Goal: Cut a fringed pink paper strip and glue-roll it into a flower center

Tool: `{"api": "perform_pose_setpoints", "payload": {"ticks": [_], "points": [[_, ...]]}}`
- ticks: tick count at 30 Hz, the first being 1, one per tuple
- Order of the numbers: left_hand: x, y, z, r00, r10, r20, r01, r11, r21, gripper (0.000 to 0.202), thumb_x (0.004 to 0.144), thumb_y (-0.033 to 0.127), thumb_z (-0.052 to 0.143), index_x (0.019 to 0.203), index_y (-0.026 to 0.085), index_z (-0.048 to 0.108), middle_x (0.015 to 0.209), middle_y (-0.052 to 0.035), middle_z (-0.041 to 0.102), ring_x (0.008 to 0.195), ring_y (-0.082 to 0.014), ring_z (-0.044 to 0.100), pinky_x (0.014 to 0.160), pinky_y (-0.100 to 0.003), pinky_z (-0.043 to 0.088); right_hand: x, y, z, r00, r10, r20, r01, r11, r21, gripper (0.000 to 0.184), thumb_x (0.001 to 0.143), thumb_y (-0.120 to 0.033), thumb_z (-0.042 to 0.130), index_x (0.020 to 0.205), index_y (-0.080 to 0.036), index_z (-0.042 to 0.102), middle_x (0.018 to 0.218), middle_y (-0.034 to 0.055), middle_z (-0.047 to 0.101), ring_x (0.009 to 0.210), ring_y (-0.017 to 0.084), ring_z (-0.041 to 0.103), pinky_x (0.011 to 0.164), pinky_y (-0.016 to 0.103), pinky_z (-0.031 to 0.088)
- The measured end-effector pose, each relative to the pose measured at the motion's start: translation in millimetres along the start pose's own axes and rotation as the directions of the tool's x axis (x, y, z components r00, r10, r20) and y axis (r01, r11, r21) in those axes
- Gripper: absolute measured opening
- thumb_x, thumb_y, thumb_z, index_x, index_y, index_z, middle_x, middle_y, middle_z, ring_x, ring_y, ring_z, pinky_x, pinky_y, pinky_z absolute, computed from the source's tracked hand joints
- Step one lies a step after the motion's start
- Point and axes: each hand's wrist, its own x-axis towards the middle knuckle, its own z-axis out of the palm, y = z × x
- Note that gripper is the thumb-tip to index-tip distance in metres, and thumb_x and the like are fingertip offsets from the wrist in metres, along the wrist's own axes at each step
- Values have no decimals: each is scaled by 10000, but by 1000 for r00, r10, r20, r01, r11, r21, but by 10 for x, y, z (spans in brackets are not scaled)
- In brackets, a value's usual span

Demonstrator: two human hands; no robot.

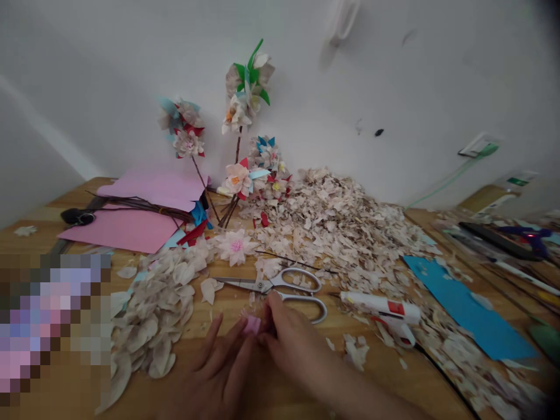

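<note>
A small pink paper piece (252,324) sits at the fingertips of both hands, low over the wooden table. My left hand (221,361) pinches its left side between thumb and index finger, while the other fingers stretch forward. From the right, my right hand (286,329) is closed at the paper's edge, its fingers partly hiding it. Just beyond my hands lie grey-handled scissors (262,284), blades pointing left. A pale flower with a pink centre (236,247) rests behind them. Loose pale petals (161,315) are heaped to the left.
A white glue gun (378,308) with a black cord lies right of my hands, near a blue sheet (468,309). A big pile of dry petals (336,216) spreads toward the wall. Pink sheets (122,227) and flowers on stems (238,146) stand behind. Pixelation covers the lower left.
</note>
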Motion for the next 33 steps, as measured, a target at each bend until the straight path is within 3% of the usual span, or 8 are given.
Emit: {"api": "perform_pose_setpoints", "payload": {"ticks": [4,6,10,13,18,28,30,33], "points": [[-14,27,10,999,22,-43,-24,999,-33,536,634,-15,396,1130,93,568,1106,-107,701,1077,-248,607,882,-352,491,-100,-1,43,996,-58,-68,56,998,-30,254,722,2,562,780,-216,445,759,32,609,692,202,601,579,278,444],[-5,41,12,999,23,-41,-23,1000,0,521,618,-28,394,1099,58,576,1061,-135,716,1026,-263,636,853,-343,505,-168,19,44,981,-161,-108,156,986,-57,211,756,-14,543,778,-209,465,752,32,609,679,196,593,583,287,468],[-20,72,82,998,-59,-7,59,998,-16,540,608,-36,396,1127,36,526,1046,-152,716,1017,-281,640,821,-342,536,-259,106,53,881,-449,-150,430,891,-147,212,796,-13,486,895,-197,519,803,40,638,730,194,589,638,298,505],[-103,113,216,990,-137,19,138,985,-105,579,615,-18,399,1186,50,466,1104,-147,687,1090,-302,591,859,-390,534,-270,185,109,814,-561,-150,536,826,-174,255,813,-22,458,1003,-182,514,861,55,649,782,192,590,701,296,517],[-234,164,386,955,-281,98,297,919,-261,684,596,-5,428,1270,93,381,1209,-163,595,1238,-342,439,949,-500,469,-260,249,201,814,-556,-168,525,828,-195,209,858,-47,425,989,-189,506,836,44,628,762,187,576,730,298,517],[-143,102,285,954,-287,85,296,863,-409,642,626,-14,418,1256,101,374,1127,-154,619,1147,-243,529,1062,-524,329,-225,245,210,781,-603,-160,565,792,-232,164,892,-64,404,945,-174,513,793,46,621,730,184,570,689,293,499],[-131,85,274,960,-270,69,274,872,-406,635,632,-16,415,1253,113,386,1123,-133,626,1144,-229,531,1083,-515,295,-212,234,197,806,-566,-172,539,823,-178,153,862,-57,455,913,-193,503,799,35,623,726,177,579,673,283,495],[-111,45,228,968,-244,54,247,906,-343,638,623,-19,414,1248,111,400,1147,-121,630,1175,-229,507,1101,-487,264,-191,177,152,914,-354,-199,356,934,-27,201,783,-47,556,850,-215,468,781,9,625,700,170,595,635,271,482]]}}
